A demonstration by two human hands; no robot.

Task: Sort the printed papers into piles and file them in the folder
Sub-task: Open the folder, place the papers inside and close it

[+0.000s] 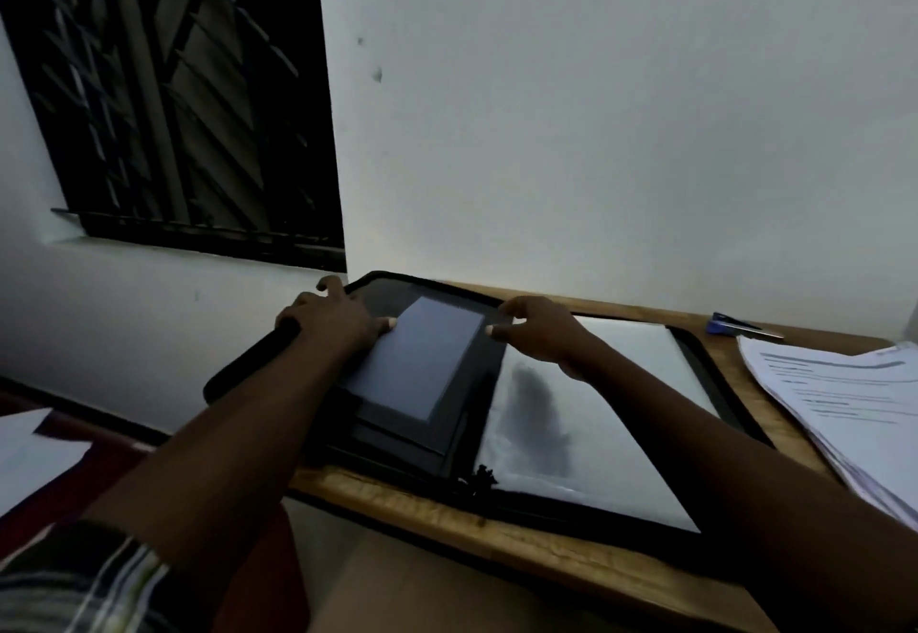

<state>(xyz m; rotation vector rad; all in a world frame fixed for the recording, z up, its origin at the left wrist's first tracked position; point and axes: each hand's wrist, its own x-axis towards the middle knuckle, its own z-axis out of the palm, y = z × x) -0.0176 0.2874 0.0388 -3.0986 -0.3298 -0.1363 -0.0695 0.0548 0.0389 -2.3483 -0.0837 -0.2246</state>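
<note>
Open folder [248, 363] covers most of surface [397, 498], far edge close against wall [596, 135], no way in from behind. Right side taken by paper stack [844, 399], stapler [740, 327] behind it, only a narrow bare wood strip between stack and folder. Left grip [328, 319] and right grip [536, 334] sit over folder's left half, right forearm crosses the white page. Near edge strip bare, room above open

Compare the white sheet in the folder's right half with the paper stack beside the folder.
The white sheet looks blank; the paper stack shows printed lines. The white sheet lies flat inside the folder; the paper stack sits on the table outside it, its sheets fanned unevenly. Both are white paper.
</note>
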